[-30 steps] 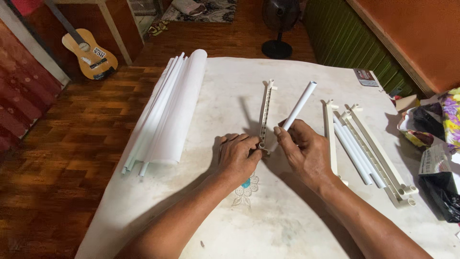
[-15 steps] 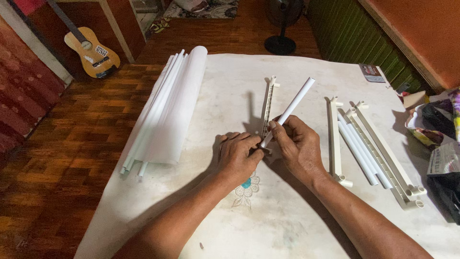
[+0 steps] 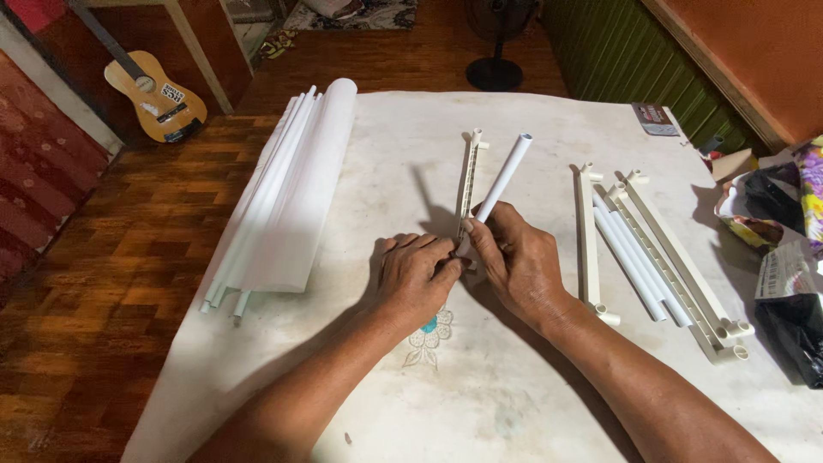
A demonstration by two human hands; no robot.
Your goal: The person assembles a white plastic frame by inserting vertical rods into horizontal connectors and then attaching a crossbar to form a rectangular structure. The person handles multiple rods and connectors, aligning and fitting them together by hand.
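Note:
My right hand (image 3: 516, 261) grips the near end of a white plastic tube (image 3: 504, 177) that slants up and away over the table. My left hand (image 3: 417, 276) is closed on the near end of a white slotted rail (image 3: 467, 173) lying flat on the white table cover (image 3: 411, 146). Both hands meet where tube and rail ends come together; the joint itself is hidden by my fingers.
A roll of white sheet with several white tubes (image 3: 287, 193) lies at the left. More white rails and tubes (image 3: 651, 249) lie at the right. Bags (image 3: 784, 231) sit at the right edge. A guitar (image 3: 154, 94) and a fan base (image 3: 497, 73) stand on the wooden floor.
The hands stay together at the rail's near end; the tube stays in my right hand, tilted about the same. The view has shifted slightly.

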